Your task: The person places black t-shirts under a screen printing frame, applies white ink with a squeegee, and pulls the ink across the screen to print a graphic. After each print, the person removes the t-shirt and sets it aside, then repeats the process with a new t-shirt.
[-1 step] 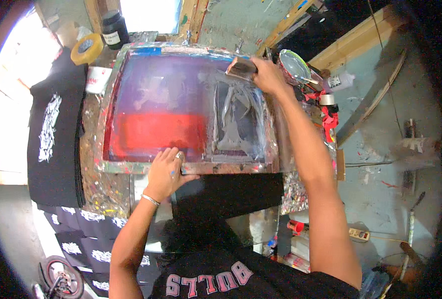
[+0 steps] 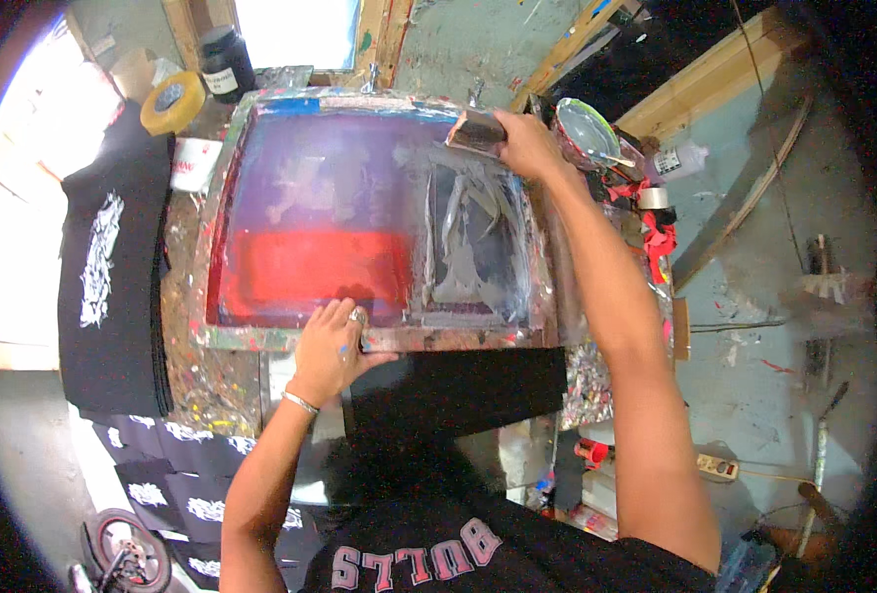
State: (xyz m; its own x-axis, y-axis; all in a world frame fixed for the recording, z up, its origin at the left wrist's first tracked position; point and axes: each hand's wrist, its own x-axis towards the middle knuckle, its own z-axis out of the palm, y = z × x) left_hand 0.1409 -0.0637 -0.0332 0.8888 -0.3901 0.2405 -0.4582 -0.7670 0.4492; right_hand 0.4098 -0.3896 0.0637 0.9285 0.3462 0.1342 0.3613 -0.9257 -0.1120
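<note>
A printing screen (image 2: pixel 320 178) in a paint-stained frame has a purple and red mesh and, on its right part, a dark panel (image 2: pixel 473 237) smeared with grey ink. My right hand (image 2: pixel 525 146) grips a wooden-handled squeegee (image 2: pixel 470 131) at the screen's upper right, above that panel. My left hand (image 2: pixel 332 346) holds the frame's front edge near the middle, fingers over the rim and thumb out to the right. Black material (image 2: pixel 453 390) lies below the front edge, partly hidden by the screen.
Folded black printed fabric (image 2: pixel 112 296) lies left, with more printed pieces (image 2: pixel 206 509) below. Behind are yellow tape (image 2: pixel 169 104), a black jar (image 2: pixel 223 64) and a white cup (image 2: pixel 194 163). An ink bucket (image 2: pixel 584 128) stands right. A power strip (image 2: pixel 717 466) lies lower right.
The screen and bench sit slightly lower in the picture than before. The squeegee in my right hand has shifted very slightly up and left relative to the screen.
</note>
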